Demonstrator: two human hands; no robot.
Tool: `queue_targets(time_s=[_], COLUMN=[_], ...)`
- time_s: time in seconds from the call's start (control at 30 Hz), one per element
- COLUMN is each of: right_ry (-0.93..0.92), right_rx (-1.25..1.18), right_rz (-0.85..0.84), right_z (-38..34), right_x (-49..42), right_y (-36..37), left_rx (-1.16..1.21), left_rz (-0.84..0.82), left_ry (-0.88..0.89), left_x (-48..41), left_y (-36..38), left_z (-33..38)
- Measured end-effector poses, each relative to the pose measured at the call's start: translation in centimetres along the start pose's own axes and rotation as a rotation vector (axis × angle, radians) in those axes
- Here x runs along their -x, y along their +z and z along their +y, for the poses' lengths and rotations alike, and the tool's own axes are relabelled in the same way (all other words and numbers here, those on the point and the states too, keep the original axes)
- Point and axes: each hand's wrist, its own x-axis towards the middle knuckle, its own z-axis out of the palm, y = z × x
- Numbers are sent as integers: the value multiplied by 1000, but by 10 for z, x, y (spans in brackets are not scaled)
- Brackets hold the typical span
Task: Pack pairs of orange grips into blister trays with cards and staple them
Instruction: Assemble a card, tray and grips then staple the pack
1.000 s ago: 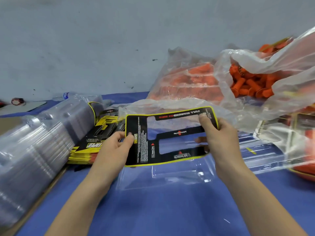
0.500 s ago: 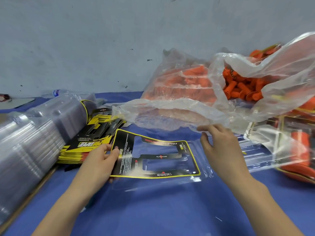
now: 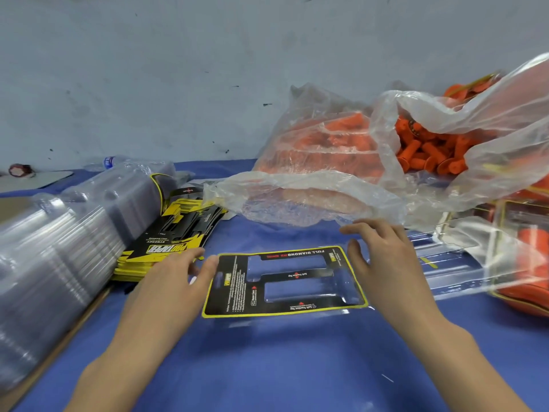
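On the blue cloth-covered table, as the head camera shows it, the black, yellow-bordered cardboard card now lies flat in the clear plastic blister tray; a second ago both hands held it up off the table. The left hand rests straight fingers against the card's left edge. The right hand has let go and hovers at its right end, fingers loosely spread, gripping nothing. I judge the card seated and the grips next. The loose orange rubber grips sit well apart in the crumpled clear plastic bag, whose drooping flap lies between hand and grips. Spare printed cards and nested clear trays lie left.
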Motion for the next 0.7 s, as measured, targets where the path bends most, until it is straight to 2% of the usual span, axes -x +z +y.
queue_targets(time_s=[0.1, 0.23, 0.33, 0.7], right_ry=[-135, -407, -544, -631], right_rx=[-58, -107, -11, 88], right_rz=[-18, -128, -207, -274], right_z=[-16, -39, -42, -36], right_x=[10, 35, 48, 49], right_y=[1, 7, 12, 17], left_rx=[64, -12, -53, -24], left_rz=[39, -93, -168, -236], left_ry=[81, 266, 372, 457], left_x=[2, 15, 22, 27], left_y=[-9, -7, -5, 1], left_z=[-4, -9, -16, -31])
